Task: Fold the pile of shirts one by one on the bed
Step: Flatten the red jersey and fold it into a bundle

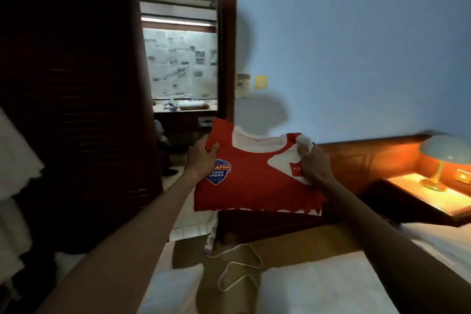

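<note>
Up in front of us, both our hands hold a folded red shirt (254, 176) in the air. Our left hand (201, 158) grips the shirt's left edge near the shoulder, thumb curled over the front of the fabric and the fingers hidden behind it. Our right hand (314, 160) grips the right edge, its fingers closed around the cloth and around a small bunch of white fabric at the top corner. Both forearms reach forward from the bottom of the view.

The shirt faces us, folded into a compact rectangle with its white collar at the top. A blue shield badge sits on its left chest, and a white triangle with a small red label sits on its right. White lettering runs along the lower fold, partly cut off.

The shirt hangs above the far end of the bed (331, 285), clear of its surface. On the white bedding below us lies an olive-tan garment (237, 273) with pale piping. Beyond it stands a dark wooden headboard (356, 158) against a blue wall (356, 46). To the right, a lit lamp (441, 160) glows orange on a bedside table (420, 199). To the left stands a dark louvred door (76, 109), beside an open doorway (181, 71) into a brighter room.
</note>
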`<state>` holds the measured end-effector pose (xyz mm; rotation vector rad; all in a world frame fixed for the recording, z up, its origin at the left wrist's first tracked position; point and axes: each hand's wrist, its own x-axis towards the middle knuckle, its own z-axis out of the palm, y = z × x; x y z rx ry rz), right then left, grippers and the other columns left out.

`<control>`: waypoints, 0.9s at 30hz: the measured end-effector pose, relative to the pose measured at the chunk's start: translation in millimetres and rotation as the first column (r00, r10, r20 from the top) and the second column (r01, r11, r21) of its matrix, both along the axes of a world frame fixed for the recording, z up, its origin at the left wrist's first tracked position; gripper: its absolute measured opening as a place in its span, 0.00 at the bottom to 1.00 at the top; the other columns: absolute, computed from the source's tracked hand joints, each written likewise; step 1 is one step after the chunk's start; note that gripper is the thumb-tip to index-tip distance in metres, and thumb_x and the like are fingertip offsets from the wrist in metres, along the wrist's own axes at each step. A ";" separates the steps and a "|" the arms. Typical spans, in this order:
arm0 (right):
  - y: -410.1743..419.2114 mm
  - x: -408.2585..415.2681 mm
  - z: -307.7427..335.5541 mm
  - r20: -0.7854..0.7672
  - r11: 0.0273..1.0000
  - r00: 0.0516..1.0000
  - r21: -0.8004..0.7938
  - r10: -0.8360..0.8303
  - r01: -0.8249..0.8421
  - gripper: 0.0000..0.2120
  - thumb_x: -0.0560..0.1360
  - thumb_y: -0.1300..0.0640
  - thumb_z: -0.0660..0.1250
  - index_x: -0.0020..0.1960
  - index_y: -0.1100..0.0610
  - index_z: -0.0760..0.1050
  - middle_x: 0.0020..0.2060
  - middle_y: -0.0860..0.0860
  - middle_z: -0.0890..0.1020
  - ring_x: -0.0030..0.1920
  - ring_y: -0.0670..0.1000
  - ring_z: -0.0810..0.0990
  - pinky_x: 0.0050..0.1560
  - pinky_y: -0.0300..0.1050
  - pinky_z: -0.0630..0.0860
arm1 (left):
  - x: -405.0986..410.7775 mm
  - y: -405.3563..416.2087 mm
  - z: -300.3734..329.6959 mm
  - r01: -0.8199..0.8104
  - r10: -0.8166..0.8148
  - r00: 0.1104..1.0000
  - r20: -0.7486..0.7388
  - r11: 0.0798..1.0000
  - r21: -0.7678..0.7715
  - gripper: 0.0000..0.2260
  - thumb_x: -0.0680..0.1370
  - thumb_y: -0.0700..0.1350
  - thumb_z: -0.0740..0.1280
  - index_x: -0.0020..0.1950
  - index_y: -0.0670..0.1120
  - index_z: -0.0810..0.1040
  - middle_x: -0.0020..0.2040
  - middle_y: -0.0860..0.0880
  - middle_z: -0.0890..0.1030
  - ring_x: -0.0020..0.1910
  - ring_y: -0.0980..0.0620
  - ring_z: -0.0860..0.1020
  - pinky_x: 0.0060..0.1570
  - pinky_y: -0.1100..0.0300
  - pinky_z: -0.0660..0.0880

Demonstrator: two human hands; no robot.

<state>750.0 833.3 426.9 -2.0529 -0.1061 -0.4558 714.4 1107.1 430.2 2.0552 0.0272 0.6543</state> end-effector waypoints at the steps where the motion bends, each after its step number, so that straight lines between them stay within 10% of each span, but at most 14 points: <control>1: 43.1 7.8 -0.1 0.009 0.998 0.998 -0.006 0.056 -0.056 0.18 0.85 0.48 0.53 0.48 0.58 0.75 0.39 0.54 0.81 0.37 0.50 0.80 0.33 0.38 0.71 | -7.0 41.0 -0.7 -0.052 0.052 0.999 0.002 0.999 -0.003 0.11 0.83 0.46 0.62 0.64 0.47 0.77 0.55 0.47 0.82 0.51 0.49 0.80 0.54 0.56 0.76; 6: 234.0 25.9 -6.2 0.021 0.941 0.940 -0.014 0.340 -0.339 0.18 0.84 0.48 0.54 0.52 0.60 0.75 0.37 0.50 0.80 0.34 0.45 0.80 0.29 0.30 0.69 | -65.5 207.2 -8.9 -0.291 0.290 0.957 -0.016 0.957 -0.025 0.11 0.83 0.46 0.62 0.64 0.48 0.77 0.53 0.51 0.80 0.46 0.56 0.79 0.42 0.68 0.73; 12: 453.0 7.3 -26.9 0.021 0.767 0.767 -0.026 0.642 -0.641 0.17 0.84 0.48 0.55 0.58 0.59 0.76 0.49 0.53 0.81 0.49 0.52 0.80 0.51 0.48 0.76 | -162.3 369.6 -24.6 -0.639 0.638 0.769 -0.038 0.769 -0.013 0.09 0.82 0.43 0.64 0.60 0.44 0.79 0.51 0.47 0.83 0.50 0.47 0.81 0.49 0.58 0.75; 17: 624.2 -36.2 -42.7 -0.028 0.568 0.568 -0.010 0.823 -0.823 0.16 0.83 0.53 0.58 0.66 0.59 0.76 0.61 0.58 0.80 0.62 0.58 0.77 0.58 0.43 0.70 | -248.1 474.3 -43.4 -0.853 0.853 0.519 -0.065 0.521 0.024 0.12 0.80 0.42 0.67 0.63 0.44 0.80 0.54 0.44 0.84 0.53 0.45 0.81 0.52 0.59 0.73; 27: 867.8 -143.1 -69.5 -0.062 0.096 0.099 -0.050 0.993 -0.994 0.15 0.83 0.56 0.58 0.57 0.65 0.78 0.52 0.62 0.82 0.57 0.62 0.78 0.50 0.44 0.68 | -384.6 576.3 -75.3 -1.000 0.993 0.018 -0.120 0.019 0.008 0.11 0.83 0.46 0.63 0.63 0.46 0.77 0.53 0.49 0.82 0.47 0.53 0.77 0.45 0.63 0.69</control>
